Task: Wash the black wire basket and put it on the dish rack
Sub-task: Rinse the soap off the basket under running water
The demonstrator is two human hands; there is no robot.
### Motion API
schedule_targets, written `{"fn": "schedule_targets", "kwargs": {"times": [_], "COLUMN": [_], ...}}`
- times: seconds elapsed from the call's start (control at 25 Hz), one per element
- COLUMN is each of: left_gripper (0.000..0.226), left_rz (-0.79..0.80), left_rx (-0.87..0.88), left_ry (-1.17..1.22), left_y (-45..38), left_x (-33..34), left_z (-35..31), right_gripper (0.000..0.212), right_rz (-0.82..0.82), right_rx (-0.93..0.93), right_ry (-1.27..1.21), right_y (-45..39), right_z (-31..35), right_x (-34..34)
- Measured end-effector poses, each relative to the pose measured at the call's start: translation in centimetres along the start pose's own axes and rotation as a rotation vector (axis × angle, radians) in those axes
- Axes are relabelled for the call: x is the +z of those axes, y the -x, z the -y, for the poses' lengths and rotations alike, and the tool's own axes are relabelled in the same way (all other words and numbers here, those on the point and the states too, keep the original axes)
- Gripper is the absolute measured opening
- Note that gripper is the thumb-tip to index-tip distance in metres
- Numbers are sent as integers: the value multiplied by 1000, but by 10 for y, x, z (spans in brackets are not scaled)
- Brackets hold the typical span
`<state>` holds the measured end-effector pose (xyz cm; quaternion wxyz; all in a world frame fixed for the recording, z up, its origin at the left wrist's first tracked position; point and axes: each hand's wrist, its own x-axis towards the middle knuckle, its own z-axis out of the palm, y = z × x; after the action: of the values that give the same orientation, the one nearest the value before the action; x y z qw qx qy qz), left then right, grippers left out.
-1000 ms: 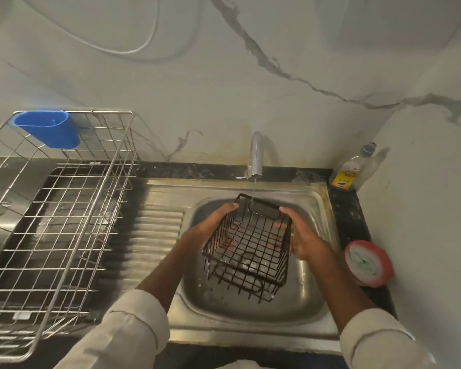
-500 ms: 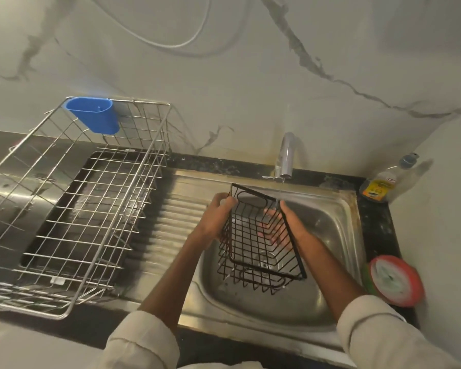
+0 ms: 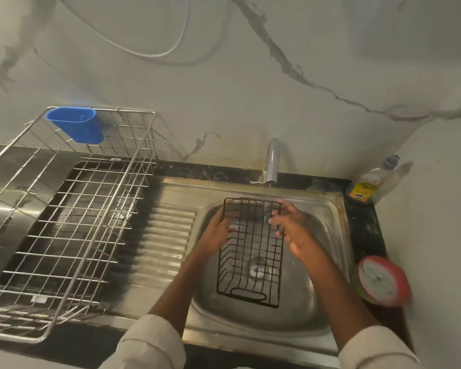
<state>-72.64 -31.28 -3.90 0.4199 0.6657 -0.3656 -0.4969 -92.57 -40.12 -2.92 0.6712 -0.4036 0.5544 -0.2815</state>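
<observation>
Basket (image 3: 250, 251) over sink (image 3: 338, 235), both hands gripping

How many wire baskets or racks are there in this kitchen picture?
2. The black wire basket is held over the sink by the left hand and right hand. The larger silver dish rack stands on the counter, left of the sink.
</observation>
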Motion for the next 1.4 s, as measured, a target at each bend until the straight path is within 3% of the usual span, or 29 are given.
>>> {"fn": "schedule_targets", "kwargs": {"times": [0.08,0.2,0.36,0.48,0.6,0.76,0.92,1.2,1.4], "left_gripper": [40,42,51,72,71,32,35,27,30], "left_rz": [36,-98,-119,-102,-63,12,23,14,-47], "left_rx": [-57,-77,-183,-233,-239,-180,-109,30,90], "left_ry": [-22,-182,-100,19,120,157,186,163,50], "left_y": [-19,-49,-88,-102,-105,-88,-82,-81,-77], "left_x": [13,33,48,47,42,48,65,74,80], "left_z": [7,19,38,29,14,-18,-30,-33,-43], "right_gripper": [78,90,73,80,91,98,93,86,86], "right_rz": [-132,-303,-458,-490,-517,-586,-635,-578,-522], "right_rx": [-65,-160,-296,-335,-345,-352,-366,-504,-446], "right_ry": [121,437,757,835,860,783,673,572,545], "right_y": [8,4,-15,-24,-23,-9,7,54,58], "right_z": [-1,3,19,27,24,15,7,-11,-6], "right_x": [-4,5,23,40,45,28,13,-11,-27]}}
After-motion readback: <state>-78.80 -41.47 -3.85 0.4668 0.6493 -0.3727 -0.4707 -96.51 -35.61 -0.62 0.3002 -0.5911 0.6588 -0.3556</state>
